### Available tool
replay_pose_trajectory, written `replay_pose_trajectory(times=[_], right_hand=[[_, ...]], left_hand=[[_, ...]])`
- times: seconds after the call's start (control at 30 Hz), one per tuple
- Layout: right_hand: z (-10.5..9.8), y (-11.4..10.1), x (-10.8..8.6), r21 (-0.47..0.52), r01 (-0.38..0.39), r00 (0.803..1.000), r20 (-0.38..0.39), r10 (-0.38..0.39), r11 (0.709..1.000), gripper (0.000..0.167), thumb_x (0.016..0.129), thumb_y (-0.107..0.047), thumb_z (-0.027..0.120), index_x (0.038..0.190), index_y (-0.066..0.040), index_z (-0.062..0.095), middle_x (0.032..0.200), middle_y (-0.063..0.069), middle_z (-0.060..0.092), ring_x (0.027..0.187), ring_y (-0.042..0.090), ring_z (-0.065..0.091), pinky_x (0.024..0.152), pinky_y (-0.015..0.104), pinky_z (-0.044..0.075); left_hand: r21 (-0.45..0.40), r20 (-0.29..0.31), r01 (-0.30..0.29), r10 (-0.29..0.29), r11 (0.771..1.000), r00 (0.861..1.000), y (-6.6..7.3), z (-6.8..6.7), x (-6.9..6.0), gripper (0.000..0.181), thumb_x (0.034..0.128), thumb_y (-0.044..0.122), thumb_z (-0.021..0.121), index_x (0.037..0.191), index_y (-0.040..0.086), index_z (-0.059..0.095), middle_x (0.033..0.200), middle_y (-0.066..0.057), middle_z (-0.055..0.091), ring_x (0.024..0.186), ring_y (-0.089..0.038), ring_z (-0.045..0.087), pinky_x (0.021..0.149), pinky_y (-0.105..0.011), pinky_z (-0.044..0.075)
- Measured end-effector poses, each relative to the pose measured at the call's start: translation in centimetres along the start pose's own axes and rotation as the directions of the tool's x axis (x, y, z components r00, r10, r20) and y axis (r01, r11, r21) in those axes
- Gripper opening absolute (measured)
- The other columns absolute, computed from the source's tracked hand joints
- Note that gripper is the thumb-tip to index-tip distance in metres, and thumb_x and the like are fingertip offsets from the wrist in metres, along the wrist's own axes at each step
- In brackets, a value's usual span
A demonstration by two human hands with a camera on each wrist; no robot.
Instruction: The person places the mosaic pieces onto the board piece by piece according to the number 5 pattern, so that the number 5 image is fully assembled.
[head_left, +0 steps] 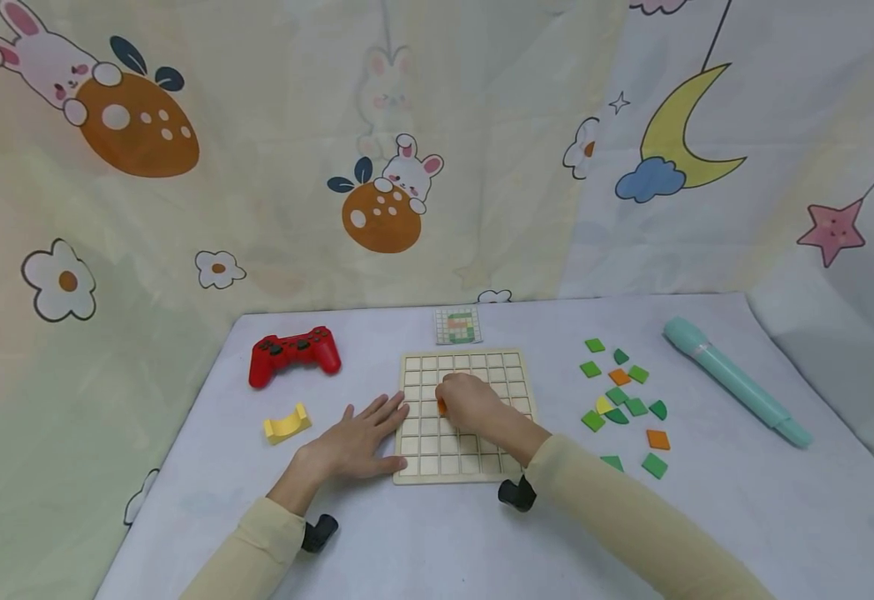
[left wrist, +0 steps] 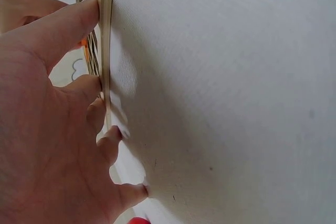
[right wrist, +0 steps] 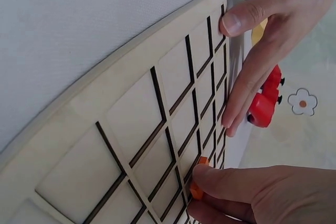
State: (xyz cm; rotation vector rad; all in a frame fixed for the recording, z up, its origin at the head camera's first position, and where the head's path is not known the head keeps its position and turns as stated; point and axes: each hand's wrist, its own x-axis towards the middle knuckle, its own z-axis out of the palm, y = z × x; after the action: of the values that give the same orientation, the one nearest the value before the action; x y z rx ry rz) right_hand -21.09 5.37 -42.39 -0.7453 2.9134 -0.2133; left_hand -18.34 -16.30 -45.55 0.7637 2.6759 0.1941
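A pale wooden grid board with square recesses lies flat on the table. My right hand is over its middle, pinching an orange tile between thumb and fingers at the grid; part of the tile is covered by the fingertips. With fingers spread, my left hand rests at the board's left side, its thumb and fingertips touching the edge. In the left wrist view, the board's rim appears side-on against the thumb.
Loose green, orange and yellow tiles are scattered right of the board. Behind it lies a small pattern card. A red game controller and a yellow curved block sit left; a teal tube lies far right.
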Motion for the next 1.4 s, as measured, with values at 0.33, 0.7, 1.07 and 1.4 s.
replay_pose_trajectory(times=[0.33, 0.7, 1.07, 1.4], right_hand=[[0.6, 0.6, 0.0, 0.035, 0.016, 0.999, -0.045, -0.014, 0.999, 0.009, 0.085, -0.003, 0.070, 0.091, -0.009, 0.073, 0.091, 0.002, 0.065, 0.083, 0.016, 0.062, 0.074, 0.027, 0.053], [0.9, 1.4, -0.2, 0.113, -0.023, 0.999, -0.044, 0.029, 0.993, 0.012, 0.085, -0.013, 0.074, 0.097, -0.011, 0.075, 0.094, 0.001, 0.065, 0.086, 0.017, 0.062, 0.076, 0.030, 0.053], [1.9, 3.1, -0.3, 0.449, -0.068, 0.984, -0.116, 0.133, 0.891, 0.020, 0.081, -0.012, 0.077, 0.101, -0.010, 0.076, 0.103, 0.004, 0.072, 0.094, 0.018, 0.064, 0.084, 0.035, 0.052], [1.1, 6.9, -1.7, 0.553, -0.026, 0.992, -0.092, 0.091, 0.832, 0.028, 0.087, -0.012, 0.071, 0.115, -0.010, 0.071, 0.107, 0.003, 0.072, 0.090, 0.012, 0.064, 0.082, 0.032, 0.054]], left_hand=[[0.003, 0.004, -0.016, 0.016, 1.000, 1.000, 0.0, 0.0, 0.1, 0.082, 0.0905, 0.061, 0.051, 0.156, 0.021, 0.021, 0.165, 0.002, 0.009, 0.152, -0.027, 0.013, 0.113, -0.066, 0.020], [-0.007, -0.011, -0.016, 0.016, 1.000, 1.000, 0.1, -0.1, 0.1, 0.082, 0.0903, 0.060, 0.053, 0.155, 0.020, 0.023, 0.165, 0.002, 0.012, 0.151, -0.027, 0.015, 0.113, -0.066, 0.021], [0.000, 0.000, 0.002, -0.002, 1.000, 1.000, 0.1, 0.0, 0.1, 0.082, 0.0902, 0.060, 0.053, 0.156, 0.022, 0.021, 0.165, 0.003, 0.009, 0.152, -0.025, 0.013, 0.114, -0.065, 0.019], [-0.001, -0.005, 0.008, -0.008, 1.000, 1.000, 0.0, 0.1, 0.0, 0.083, 0.0895, 0.060, 0.054, 0.156, 0.023, 0.020, 0.165, 0.005, 0.009, 0.152, -0.024, 0.012, 0.115, -0.065, 0.018]])
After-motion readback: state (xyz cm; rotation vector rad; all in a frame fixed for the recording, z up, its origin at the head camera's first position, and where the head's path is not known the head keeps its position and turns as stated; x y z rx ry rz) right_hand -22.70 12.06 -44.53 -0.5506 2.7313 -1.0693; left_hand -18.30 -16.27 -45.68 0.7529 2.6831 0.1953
